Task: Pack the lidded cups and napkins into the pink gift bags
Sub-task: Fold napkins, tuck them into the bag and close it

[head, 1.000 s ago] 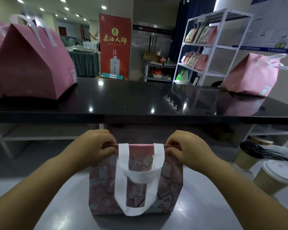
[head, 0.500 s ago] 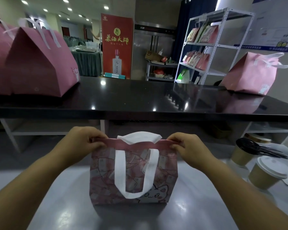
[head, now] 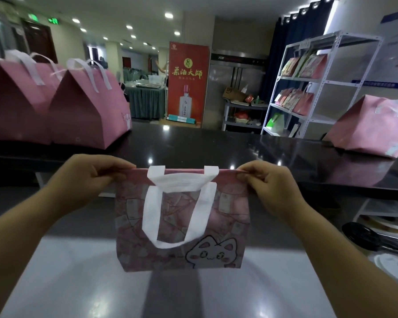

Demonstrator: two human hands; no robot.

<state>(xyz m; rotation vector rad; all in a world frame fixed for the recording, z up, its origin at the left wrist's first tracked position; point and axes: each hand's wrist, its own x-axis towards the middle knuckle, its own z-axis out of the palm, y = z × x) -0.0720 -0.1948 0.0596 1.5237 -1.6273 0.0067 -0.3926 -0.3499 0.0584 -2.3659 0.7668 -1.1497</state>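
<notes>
A pink gift bag (head: 225,216) with white handles and a cat drawing hangs in front of me above the grey table. My left hand (head: 87,180) pinches its top left corner and my right hand (head: 269,184) pinches its top right corner, pulling the top edge taut. The bag's mouth is closed flat, so its inside is hidden. At the right edge a white cup lid (head: 393,265) and a black lid (head: 361,235) show; the cups below them are cut off.
Two closed pink bags (head: 85,111) stand on the black counter (head: 193,143) at the left, and another pink bag (head: 368,127) at the right. A white shelf rack (head: 319,83) with more bags stands behind. The grey table (head: 78,283) spreads below the bag.
Both hands have raised the bag off the table and spread apart, stretching its top edge flat. The view has tilted upward, and the cups have slid toward the right edge.
</notes>
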